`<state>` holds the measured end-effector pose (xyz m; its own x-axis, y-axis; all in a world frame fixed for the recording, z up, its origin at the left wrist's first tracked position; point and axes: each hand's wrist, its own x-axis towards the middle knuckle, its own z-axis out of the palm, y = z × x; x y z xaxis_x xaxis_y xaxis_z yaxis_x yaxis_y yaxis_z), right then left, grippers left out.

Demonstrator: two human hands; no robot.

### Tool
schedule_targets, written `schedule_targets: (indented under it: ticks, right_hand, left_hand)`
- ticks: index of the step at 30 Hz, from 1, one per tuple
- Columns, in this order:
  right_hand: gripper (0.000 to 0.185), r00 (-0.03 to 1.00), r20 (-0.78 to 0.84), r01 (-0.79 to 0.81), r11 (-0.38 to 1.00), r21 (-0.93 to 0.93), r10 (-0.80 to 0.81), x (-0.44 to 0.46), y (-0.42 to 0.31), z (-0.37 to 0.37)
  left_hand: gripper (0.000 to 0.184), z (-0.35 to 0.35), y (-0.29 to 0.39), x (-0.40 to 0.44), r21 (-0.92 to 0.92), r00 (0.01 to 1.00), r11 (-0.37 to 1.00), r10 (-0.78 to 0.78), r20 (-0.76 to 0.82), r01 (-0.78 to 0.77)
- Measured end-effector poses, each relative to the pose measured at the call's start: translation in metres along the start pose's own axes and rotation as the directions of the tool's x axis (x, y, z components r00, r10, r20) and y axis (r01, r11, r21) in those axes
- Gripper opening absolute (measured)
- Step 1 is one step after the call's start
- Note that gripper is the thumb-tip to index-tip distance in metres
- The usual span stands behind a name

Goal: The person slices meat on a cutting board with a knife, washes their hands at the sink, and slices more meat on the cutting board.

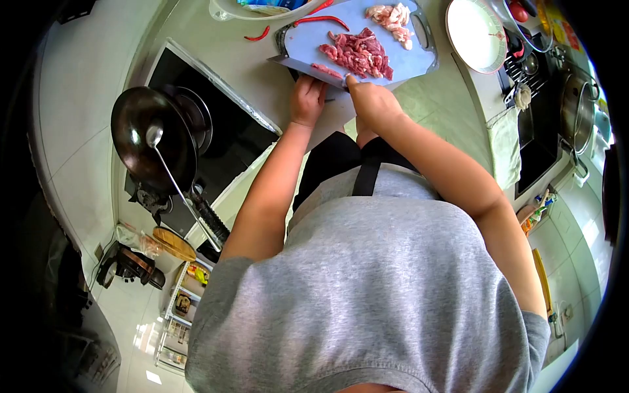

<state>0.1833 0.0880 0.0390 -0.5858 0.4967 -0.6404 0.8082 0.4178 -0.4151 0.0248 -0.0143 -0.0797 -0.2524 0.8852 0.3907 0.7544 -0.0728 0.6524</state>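
Observation:
My right hand [377, 107] is closed around the handle end of a kitchen knife [298, 65], its broad blade pointing left along the near edge of the blue cutting board [304, 46]. My left hand [308, 103] is at that same edge, fingers drawn together and their tips hidden behind the blade. What they press or hold, if anything, cannot be seen. Just beyond the blade lies a small strip of red meat [325, 70]. A pile of sliced red meat [362, 54] covers the board's middle, and pale fatty pieces [393, 23] sit at its far right.
Red chilies [321, 20] lie on and beside the board. At left, a dark wok [134, 141] with a metal ladle [154, 135] in it stands by the black cooktop [239, 131]. To the right are a white bowl [476, 36] and a hanging cloth [504, 147].

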Motion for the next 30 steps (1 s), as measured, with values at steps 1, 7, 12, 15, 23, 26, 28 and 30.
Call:
schedule_targets:
  ticks: [1,7,12,15,23,26,28,30]
  right_hand:
    - [0.022,0.999,0.028,-0.030,0.999,0.015,0.030,-0.006,0.000,-0.003]
    - [0.023,0.998,-0.004,-0.067,0.998,-0.004,0.067,-0.018,0.010,-0.003]
    - [0.029,0.988,-0.100,0.121,0.993,-0.014,-0.122,0.045,-0.016,0.005]
    - [0.031,0.992,-0.085,0.093,0.995,0.030,-0.090,0.027,0.002,-0.006]
    - [0.029,0.991,-0.102,-0.076,0.994,0.076,0.083,-0.023,0.021,-0.031]
    - [0.028,0.995,-0.099,-0.024,0.996,0.085,0.033,-0.033,0.016,-0.027]
    - [0.027,0.998,-0.050,-0.028,0.997,0.067,0.032,-0.042,0.006,-0.029]
    - [0.034,1.000,0.012,0.004,0.999,0.040,-0.004,-0.045,0.006,-0.026]
  left_hand:
    - [0.016,0.000,0.002,0.000,-0.003,1.000,1.000,0.000,-0.002,0.000]
    - [0.019,0.001,0.006,0.001,0.028,1.000,1.000,0.006,0.024,-0.007]
    - [0.023,0.003,0.004,-0.002,0.001,0.998,1.000,0.007,0.057,-0.007]
    - [0.024,0.001,0.007,0.004,-0.012,0.997,0.998,0.066,0.028,-0.065]
    - [0.028,-0.013,0.014,0.009,-0.102,0.997,0.994,0.041,0.061,-0.035]
    - [0.029,-0.016,0.014,0.009,-0.118,0.999,0.993,0.017,0.046,-0.011]
    - [0.029,-0.018,0.011,0.010,-0.024,0.996,0.997,0.077,0.054,-0.076]
    - [0.024,-0.016,0.009,0.008,0.011,0.989,0.992,0.121,0.082,-0.122]
